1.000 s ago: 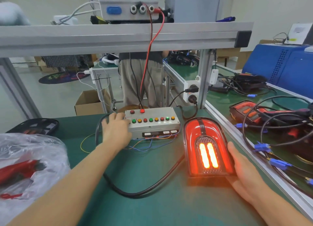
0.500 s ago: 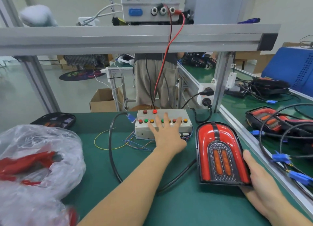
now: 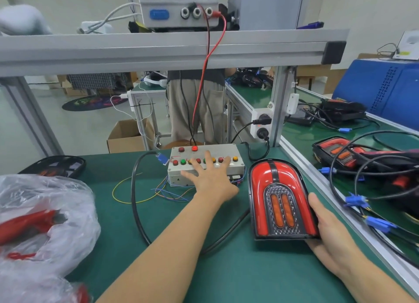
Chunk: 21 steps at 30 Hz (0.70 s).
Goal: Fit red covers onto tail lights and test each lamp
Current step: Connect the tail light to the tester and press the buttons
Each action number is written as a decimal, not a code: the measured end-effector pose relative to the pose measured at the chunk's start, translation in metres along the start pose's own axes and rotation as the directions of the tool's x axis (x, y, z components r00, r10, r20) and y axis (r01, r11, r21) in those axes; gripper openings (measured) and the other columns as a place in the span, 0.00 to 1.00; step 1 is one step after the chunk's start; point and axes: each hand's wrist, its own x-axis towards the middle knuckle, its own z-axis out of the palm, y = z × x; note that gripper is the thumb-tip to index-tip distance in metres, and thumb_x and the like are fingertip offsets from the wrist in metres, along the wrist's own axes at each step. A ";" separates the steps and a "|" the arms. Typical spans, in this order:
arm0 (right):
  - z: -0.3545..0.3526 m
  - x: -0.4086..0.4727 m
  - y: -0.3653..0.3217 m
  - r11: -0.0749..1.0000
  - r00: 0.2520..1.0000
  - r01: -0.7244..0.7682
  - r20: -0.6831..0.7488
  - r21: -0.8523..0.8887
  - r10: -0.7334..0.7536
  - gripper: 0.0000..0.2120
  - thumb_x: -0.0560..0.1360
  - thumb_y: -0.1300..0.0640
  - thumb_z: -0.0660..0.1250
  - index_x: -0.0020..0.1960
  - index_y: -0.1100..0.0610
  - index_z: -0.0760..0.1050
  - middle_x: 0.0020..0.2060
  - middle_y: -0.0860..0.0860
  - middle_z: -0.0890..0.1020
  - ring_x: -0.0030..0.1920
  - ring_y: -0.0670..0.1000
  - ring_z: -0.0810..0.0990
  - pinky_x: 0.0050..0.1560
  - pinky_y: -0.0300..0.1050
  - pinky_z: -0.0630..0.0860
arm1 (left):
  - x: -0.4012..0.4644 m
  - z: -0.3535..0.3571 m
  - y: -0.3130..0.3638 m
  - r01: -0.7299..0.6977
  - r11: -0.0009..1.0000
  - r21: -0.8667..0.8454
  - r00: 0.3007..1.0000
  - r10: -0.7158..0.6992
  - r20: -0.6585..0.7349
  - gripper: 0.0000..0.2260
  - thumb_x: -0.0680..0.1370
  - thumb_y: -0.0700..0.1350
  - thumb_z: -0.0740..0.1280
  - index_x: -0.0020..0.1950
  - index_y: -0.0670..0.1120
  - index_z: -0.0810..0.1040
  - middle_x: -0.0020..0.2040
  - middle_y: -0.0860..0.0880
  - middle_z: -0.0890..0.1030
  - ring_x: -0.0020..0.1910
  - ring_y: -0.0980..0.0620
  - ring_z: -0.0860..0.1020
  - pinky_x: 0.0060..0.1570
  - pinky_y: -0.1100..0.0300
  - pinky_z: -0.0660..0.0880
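Head view: left hand (image 3: pixel 209 182) spread on button box (image 3: pixel 205 164); right hand (image 3: pixel 328 230) grips tail light (image 3: pixel 280 198).

Assembly workshop: aluminium-framed benches (image 3: pixel 158 50), power supply (image 3: pixel 179 5).

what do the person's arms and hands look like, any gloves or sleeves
Both forearms are bare as far as the view shows; no sleeve edge is in the picture. The left hand and right hand wear no gloves, and no watch, ring or wristband shows on either. Nails that show look short and unpainted.
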 end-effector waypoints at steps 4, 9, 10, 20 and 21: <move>0.003 0.002 -0.001 0.997 1.000 -0.005 -0.010 0.075 0.006 0.21 0.71 0.43 0.64 0.53 0.57 0.82 0.49 0.57 0.86 0.45 0.53 0.86 0.36 0.44 0.82 | 0.003 0.001 -0.001 0.007 1.000 -0.017 1.000 -0.007 -0.005 0.36 0.72 0.54 0.67 0.74 0.65 0.50 0.78 0.46 0.38 0.74 0.30 0.39 0.63 0.24 0.43; 0.001 0.003 0.001 0.997 0.999 0.002 -0.044 0.072 0.001 0.18 0.78 0.45 0.61 0.51 0.55 0.83 0.47 0.57 0.86 0.43 0.53 0.86 0.35 0.44 0.82 | 0.007 -0.001 0.003 0.035 0.998 -0.060 0.999 -0.035 0.000 0.33 0.73 0.49 0.66 0.73 0.65 0.54 0.78 0.46 0.39 0.74 0.30 0.39 0.63 0.23 0.44; 0.001 0.003 0.001 0.997 0.999 0.005 -0.047 0.071 -0.001 0.18 0.78 0.45 0.60 0.49 0.55 0.83 0.47 0.57 0.86 0.43 0.53 0.86 0.35 0.44 0.82 | 0.007 -0.001 0.004 0.038 0.997 -0.062 0.999 -0.038 -0.004 0.33 0.73 0.48 0.65 0.73 0.65 0.55 0.78 0.46 0.40 0.74 0.31 0.39 0.63 0.23 0.44; 0.000 0.002 0.000 0.996 0.999 0.005 -0.045 0.093 -0.001 0.18 0.78 0.45 0.61 0.45 0.55 0.85 0.45 0.56 0.86 0.41 0.52 0.86 0.32 0.43 0.81 | 0.007 0.003 0.004 0.035 0.997 -0.070 0.999 -0.037 -0.023 0.33 0.73 0.47 0.66 0.72 0.66 0.55 0.78 0.47 0.41 0.74 0.31 0.39 0.63 0.23 0.45; 0.000 0.002 0.000 0.995 0.999 0.005 -0.047 0.096 -0.001 0.18 0.78 0.45 0.61 0.46 0.55 0.85 0.45 0.57 0.86 0.41 0.52 0.86 0.32 0.43 0.81 | 0.007 0.004 0.004 0.034 0.997 -0.067 0.999 -0.036 -0.029 0.33 0.73 0.47 0.66 0.72 0.66 0.55 0.78 0.47 0.41 0.74 0.32 0.39 0.63 0.23 0.45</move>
